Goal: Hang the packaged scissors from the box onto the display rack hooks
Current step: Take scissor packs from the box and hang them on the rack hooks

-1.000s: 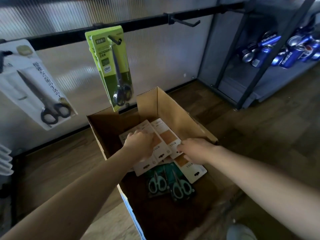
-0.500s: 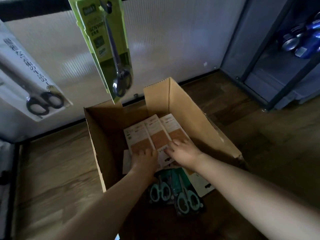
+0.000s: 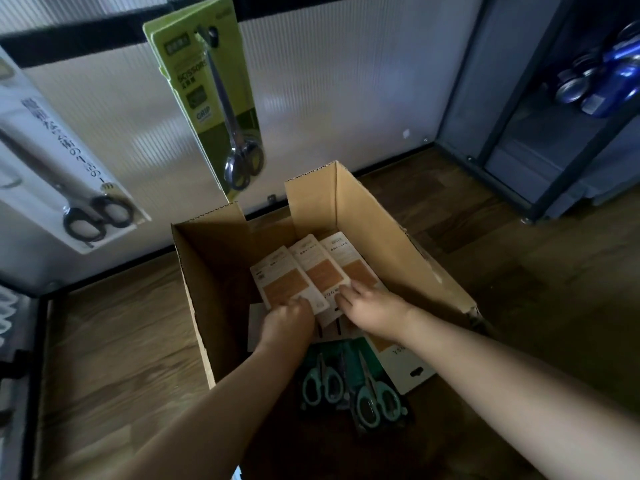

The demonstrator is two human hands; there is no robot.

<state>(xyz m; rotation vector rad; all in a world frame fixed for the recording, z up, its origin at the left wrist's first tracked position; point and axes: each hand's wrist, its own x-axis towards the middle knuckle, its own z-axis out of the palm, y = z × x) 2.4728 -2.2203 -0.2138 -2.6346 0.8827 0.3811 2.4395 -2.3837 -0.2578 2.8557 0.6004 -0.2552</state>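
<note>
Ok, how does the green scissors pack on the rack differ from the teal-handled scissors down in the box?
The green scissors pack hangs from the rack, handles down; the teal-handled scissors lie flat in the box. The green pack's scissors have dark handles and a yellow-green card; the boxed ones have teal handles on a dark backing. Neither hand touches them. Both are carded scissors.

shop/retail display area: packaged scissors (image 3: pixel 221 109) hanging on rack rail (image 3: pixel 86 43) w/ hooks, stock carton (image 3: pixel 381 230) on wood floor, shelving w/ drink cans (image 3: pixel 588 84) at right.
</note>
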